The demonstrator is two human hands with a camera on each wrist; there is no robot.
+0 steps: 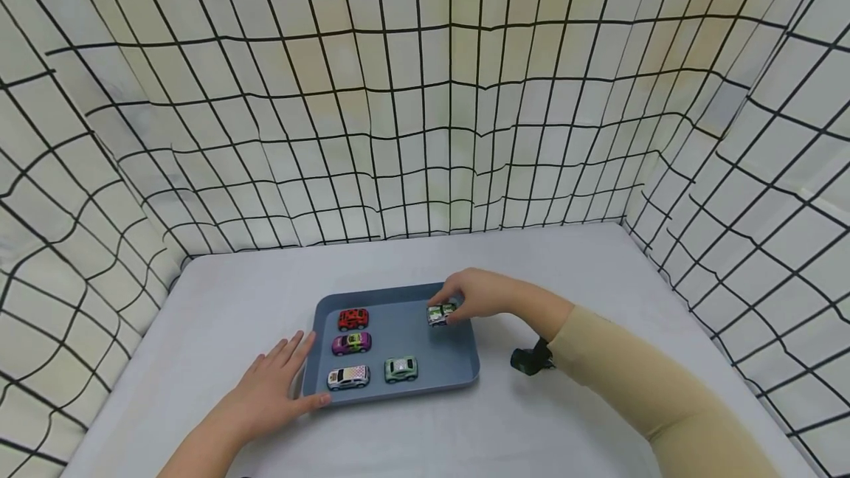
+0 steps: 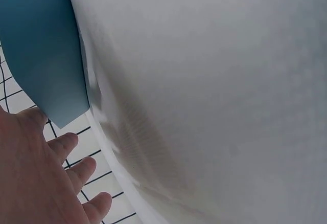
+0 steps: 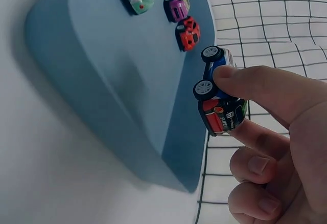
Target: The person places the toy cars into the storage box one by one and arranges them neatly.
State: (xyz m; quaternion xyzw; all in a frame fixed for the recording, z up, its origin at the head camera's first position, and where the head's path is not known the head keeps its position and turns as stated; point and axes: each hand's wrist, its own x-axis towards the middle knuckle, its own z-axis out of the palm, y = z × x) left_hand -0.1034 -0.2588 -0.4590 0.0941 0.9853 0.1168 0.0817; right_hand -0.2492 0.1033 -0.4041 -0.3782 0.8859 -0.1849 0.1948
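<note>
My right hand (image 1: pixel 490 293) pinches a small toy car (image 1: pixel 440 314) between thumb and fingers over the tray's far right corner. In the right wrist view the toy car (image 3: pixel 219 88) shows a blue side, white-rimmed wheels and a red-and-black end, tilted up over the tray wall. My left hand (image 1: pixel 271 394) lies spread at the left edge of the blue-grey tray (image 1: pixel 432 360), its thumb at the near left corner. In the tray stand a red toy car (image 1: pixel 353 319), a purple one (image 1: pixel 352 343), a white patterned one (image 1: pixel 348 377) and a mint-green one (image 1: pixel 401 369).
A dark object (image 1: pixel 527 360) shows beside the right forearm, right of the tray. White cloth covers the table (image 1: pixel 544 426). Black grid netting (image 1: pixel 425 109) over pale sheets encloses the back and both sides.
</note>
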